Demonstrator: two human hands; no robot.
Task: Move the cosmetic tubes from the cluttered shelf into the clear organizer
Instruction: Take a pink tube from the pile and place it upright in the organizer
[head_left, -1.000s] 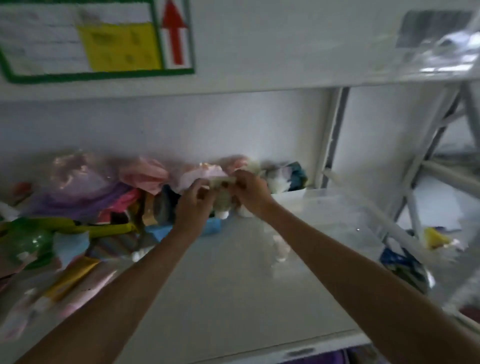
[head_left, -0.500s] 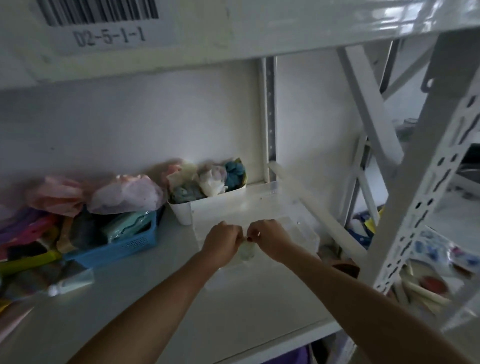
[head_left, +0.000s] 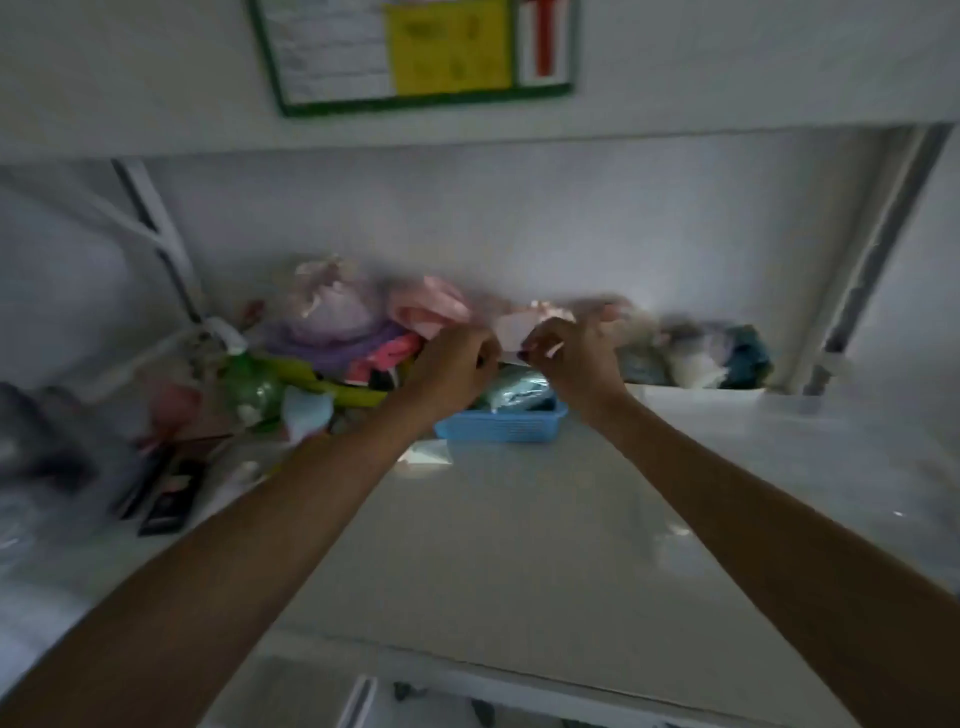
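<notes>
My left hand (head_left: 454, 366) and my right hand (head_left: 576, 358) are raised close together above a blue basket (head_left: 501, 428) at the back of the shelf. The left hand's fingers are curled shut, and I see nothing in them. The right hand pinches a small pale sliver (head_left: 554, 349); blur hides what it is. Cosmetic tubes and packets lie in the clutter on the left, among them a yellow-green tube (head_left: 332, 387) and a pale tube (head_left: 240, 474). The clear organizer (head_left: 831, 457) stands on the shelf to the right of my hands.
Pink and purple bags (head_left: 332, 312) are piled against the back wall. A white bin of soft items (head_left: 701, 358) stands behind the organizer. Dark flat packs (head_left: 171, 493) lie at the left. A green-framed label (head_left: 415, 52) hangs on the shelf above. The shelf's front edge (head_left: 519, 670) is near.
Half a second ago both hands held a pale tube low over the clear organizer. Now they are lifted and have moved left, above the blue basket, and the view has swung left.
</notes>
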